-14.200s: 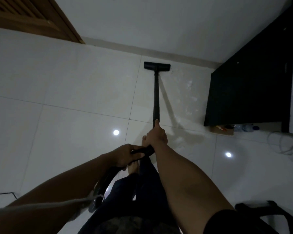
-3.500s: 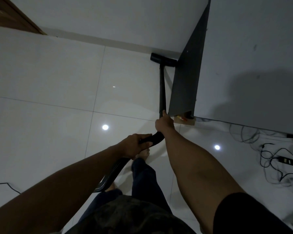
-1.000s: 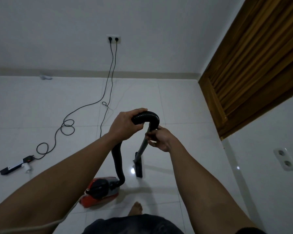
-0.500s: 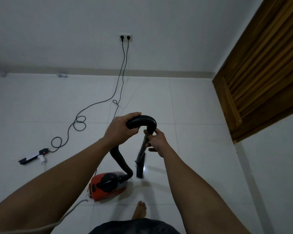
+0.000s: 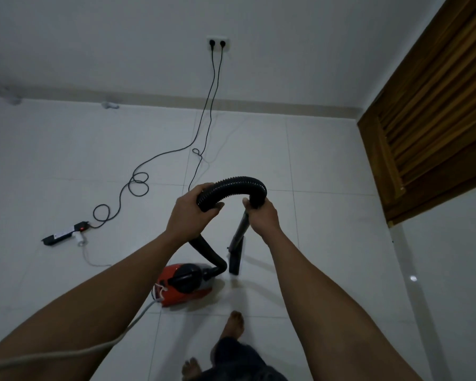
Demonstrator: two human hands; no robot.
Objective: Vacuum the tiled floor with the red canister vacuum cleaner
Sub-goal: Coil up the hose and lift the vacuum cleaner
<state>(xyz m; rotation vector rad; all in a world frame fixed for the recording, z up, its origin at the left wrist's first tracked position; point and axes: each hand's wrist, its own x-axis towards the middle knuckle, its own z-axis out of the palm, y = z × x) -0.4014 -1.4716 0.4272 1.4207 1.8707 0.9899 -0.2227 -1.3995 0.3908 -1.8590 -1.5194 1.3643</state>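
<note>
The red canister vacuum (image 5: 184, 284) sits on the white tiled floor (image 5: 327, 188) just ahead of my bare feet. Its black ribbed hose (image 5: 232, 185) arches up between my hands. My left hand (image 5: 190, 215) grips the hose on the left side of the arch. My right hand (image 5: 261, 218) holds the top of the grey wand (image 5: 241, 229), where the hose joins it. The wand hangs steeply down to the black floor nozzle (image 5: 235, 257), which stands beside the canister.
A black power strip (image 5: 63, 233) lies on the floor at left, its looped cable (image 5: 138, 182) running to a wall socket (image 5: 217, 44). A white cord (image 5: 94, 350) trails from the canister under my left arm. A wooden slatted door (image 5: 429, 119) fills the right.
Earlier I pushed the nozzle along the floor beside a dark cabinet. Since then I have turned to face the canister, and over the last second my hands rose slightly with the hose.
</note>
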